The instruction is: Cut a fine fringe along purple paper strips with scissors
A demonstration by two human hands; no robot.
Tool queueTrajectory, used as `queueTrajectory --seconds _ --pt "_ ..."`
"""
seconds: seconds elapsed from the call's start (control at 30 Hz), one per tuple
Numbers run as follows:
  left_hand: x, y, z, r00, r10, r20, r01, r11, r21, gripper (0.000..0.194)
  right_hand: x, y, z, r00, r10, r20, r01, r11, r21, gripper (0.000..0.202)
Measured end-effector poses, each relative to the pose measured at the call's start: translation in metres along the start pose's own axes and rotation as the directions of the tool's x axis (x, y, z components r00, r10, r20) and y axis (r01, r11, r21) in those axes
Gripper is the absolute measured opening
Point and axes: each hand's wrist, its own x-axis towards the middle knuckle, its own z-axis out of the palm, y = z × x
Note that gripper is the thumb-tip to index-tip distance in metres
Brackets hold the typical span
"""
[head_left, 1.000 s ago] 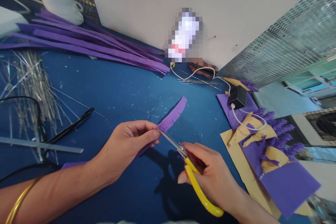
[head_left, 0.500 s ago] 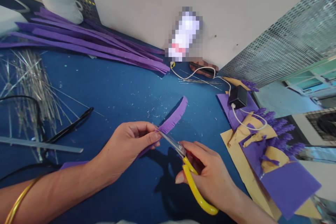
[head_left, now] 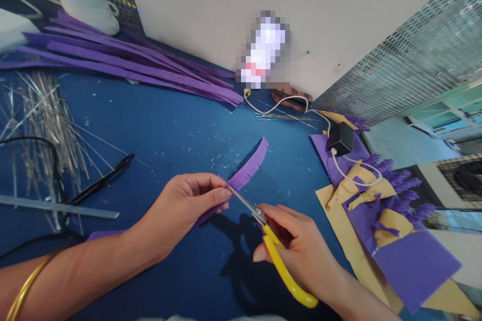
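Observation:
My left hand pinches a purple strip between thumb and fingers. The strip's free end curves up and to the right, with small cuts along its lower right edge. My right hand is closed around the yellow handles of a pair of scissors. Their metal blades point up and left and meet the strip right beside my left fingertips. Part of the strip shows below my left hand.
Long purple strips lie along the back left, near a white mug. Thin wires are piled at the left. A black adapter and wrapped purple flowers rest at the right. A blurred phone leans behind.
The scissors' handles have shifted slightly right with my right hand. My left hand and the strip have barely moved.

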Motion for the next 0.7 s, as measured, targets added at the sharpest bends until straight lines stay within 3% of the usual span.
queueTrajectory --seconds 0.27,0.53,0.7 --pt "0.0003 0.0021 -0.0001 0.999 -0.013 0.029 0.013 1.000 -0.022 0.017 0.0046 -0.0025 -0.0018 0.996 0.048 0.072 -0.059 0.985 0.162 0.036" --pt "-0.0019 0.0012 -0.0017 0.999 -0.030 0.018 0.030 1.000 0.001 0.024 0.0047 -0.0058 -0.0033 0.993 0.073 0.097 -0.090 0.979 0.185 0.034" --pt "-0.0026 0.0033 -0.0008 0.999 -0.031 0.029 0.032 0.999 -0.008 0.023 0.0064 -0.0095 -0.0056 0.980 0.078 0.182 -0.140 0.924 0.356 0.033"
